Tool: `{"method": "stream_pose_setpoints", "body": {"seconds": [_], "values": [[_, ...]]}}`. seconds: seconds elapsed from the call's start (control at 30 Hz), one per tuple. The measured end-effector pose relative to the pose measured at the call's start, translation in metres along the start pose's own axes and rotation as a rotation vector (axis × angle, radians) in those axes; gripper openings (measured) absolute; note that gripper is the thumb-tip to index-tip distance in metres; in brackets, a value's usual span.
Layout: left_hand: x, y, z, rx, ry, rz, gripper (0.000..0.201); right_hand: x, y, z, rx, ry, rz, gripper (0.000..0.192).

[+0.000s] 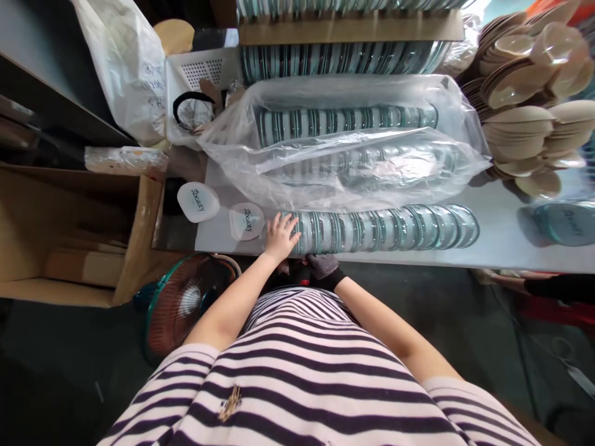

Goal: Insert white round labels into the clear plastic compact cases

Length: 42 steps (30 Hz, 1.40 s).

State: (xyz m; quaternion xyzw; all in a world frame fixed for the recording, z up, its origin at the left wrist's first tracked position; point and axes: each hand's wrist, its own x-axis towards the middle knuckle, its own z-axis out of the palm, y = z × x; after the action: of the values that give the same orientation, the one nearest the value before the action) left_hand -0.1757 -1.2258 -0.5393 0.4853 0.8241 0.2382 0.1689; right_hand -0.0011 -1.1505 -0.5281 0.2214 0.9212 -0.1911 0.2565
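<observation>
A long row of nested, clear teal-rimmed plastic pieces (pixel 372 230) lies on its side along the near edge of the white table (pixel 502 248). My left hand (pixel 281 237) is bare and rests on the row's left end, fingers spread. Just below the table edge is my right hand (pixel 324 266) in a dark patterned glove; its fingers are mostly hidden. Left of the row lie two rounded pieces with printed lettering, a white one (pixel 198 202) and a clearer one (pixel 246 221). Behind the row, a clear plastic bag (pixel 288 158) holds more such rows.
Stacks of beige oval pieces (pixel 518 133) stand at the right, with a lettered clear stack (pixel 564 223) nearer. Further rows and a cardboard strip (pixel 348 28) lie behind. At left are a white basket (pixel 202 71), a cardboard box (pixel 125 248) and a fan (pixel 183 303).
</observation>
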Motion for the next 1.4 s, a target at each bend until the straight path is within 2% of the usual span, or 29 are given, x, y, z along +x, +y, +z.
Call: {"method": "stream_pose_setpoints", "body": {"seconds": [0.07,0.13,0.17,0.23,0.33,0.4,0.47,0.57,0.63,0.7,0.8,0.93,1.03,1.13,1.2,1.23,1.27,1.33,1.4], "values": [[0.001,0.010,0.000,0.015,0.005,0.036,0.051,0.002,0.014,-0.020,0.009,0.096,0.059,0.045],[0.004,0.023,0.003,0.020,-0.017,0.116,0.054,0.011,0.034,-0.052,-0.026,0.193,0.170,0.046],[0.006,0.029,0.006,0.023,-0.040,0.150,0.056,0.020,0.044,-0.070,-0.063,0.198,0.217,0.045],[0.009,0.040,0.014,0.036,-0.086,0.175,0.059,0.043,0.057,-0.104,-0.143,0.107,0.238,0.041],[0.013,0.045,0.025,0.063,-0.115,0.169,0.062,0.084,0.058,-0.140,-0.207,-0.101,0.130,0.035],[0.013,0.043,0.029,0.078,-0.115,0.170,0.063,0.103,0.049,-0.152,-0.224,-0.152,0.057,0.032],[0.013,0.040,0.029,0.083,-0.116,0.172,0.063,0.109,0.042,-0.155,-0.244,-0.170,0.005,0.031],[0.014,0.036,0.027,0.080,-0.123,0.173,0.064,0.090,0.043,-0.145,-0.261,-0.105,-0.064,0.030],[0.015,0.037,0.025,0.070,-0.128,0.166,0.063,0.063,0.049,-0.126,-0.244,-0.018,-0.090,0.031],[0.015,0.038,0.024,0.054,-0.133,0.162,0.063,0.032,0.052,-0.098,-0.196,0.043,-0.055,0.034],[0.016,0.040,0.022,0.044,-0.139,0.166,0.064,-0.002,0.050,-0.048,-0.090,0.027,0.033,0.037],[0.016,0.040,0.020,0.056,-0.138,0.170,0.064,-0.014,0.040,0.006,0.016,-0.026,0.077,0.041],[0.015,0.040,0.017,0.073,-0.145,0.165,0.063,-0.017,0.040,0.016,0.043,-0.029,0.086,0.042],[0.014,0.047,0.017,0.100,-0.149,0.167,0.064,-0.020,0.056,-0.008,0.043,0.086,0.120,0.048],[0.016,0.058,0.023,0.098,-0.160,0.219,0.066,-0.015,0.074,-0.041,0.007,0.226,0.224,0.051],[0.017,0.064,0.027,0.091,-0.169,0.253,0.067,-0.010,0.083,-0.060,-0.024,0.256,0.273,0.050],[0.018,0.071,0.032,0.084,-0.176,0.278,0.068,-0.001,0.090,-0.079,-0.060,0.246,0.310,0.048],[0.022,0.081,0.043,0.078,-0.181,0.292,0.070,0.022,0.100,-0.113,-0.116,0.118,0.308,0.040],[0.025,0.085,0.052,0.077,-0.184,0.280,0.072,0.048,0.102,-0.137,-0.140,-0.020,0.264,0.036]]}}
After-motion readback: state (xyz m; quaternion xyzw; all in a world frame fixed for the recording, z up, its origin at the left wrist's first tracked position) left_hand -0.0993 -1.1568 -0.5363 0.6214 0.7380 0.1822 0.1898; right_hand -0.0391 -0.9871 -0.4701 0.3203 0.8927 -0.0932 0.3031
